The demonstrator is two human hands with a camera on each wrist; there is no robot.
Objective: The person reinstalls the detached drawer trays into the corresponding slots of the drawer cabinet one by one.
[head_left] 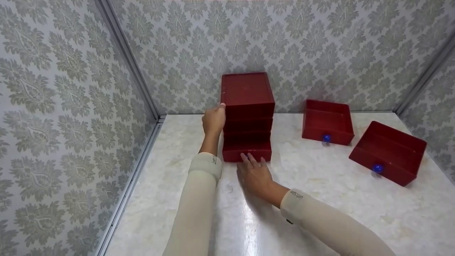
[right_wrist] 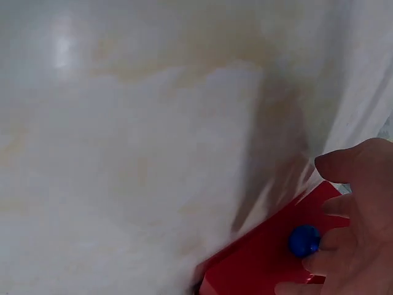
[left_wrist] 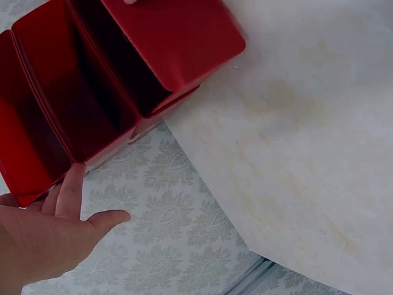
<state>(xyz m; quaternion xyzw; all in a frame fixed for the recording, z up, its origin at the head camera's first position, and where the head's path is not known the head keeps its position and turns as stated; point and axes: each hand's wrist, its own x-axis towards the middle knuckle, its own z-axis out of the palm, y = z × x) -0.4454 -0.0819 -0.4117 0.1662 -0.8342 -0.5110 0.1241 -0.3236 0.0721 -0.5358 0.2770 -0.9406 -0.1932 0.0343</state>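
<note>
A dark red drawer cabinet (head_left: 247, 89) stands against the back wall, its upper slots without drawers. Its lowest drawer (head_left: 233, 156) sticks out toward me. My left hand (head_left: 214, 121) touches the cabinet's left side; in the left wrist view its fingers (left_wrist: 72, 193) lie against the edge and the thumb points away. At the drawer front, my right hand (head_left: 256, 177) rests with extended fingers over the middle. The right wrist view shows the drawer's blue knob (right_wrist: 304, 241) beside these fingers, with the thumb held apart.
Two loose red drawers stand to the right: one (head_left: 327, 122) near the back wall, another (head_left: 391, 153) closer and turned at an angle. Both have blue knobs. Patterned walls (head_left: 71, 106) bound the pale marbled table (head_left: 156, 199) on the left, back and right.
</note>
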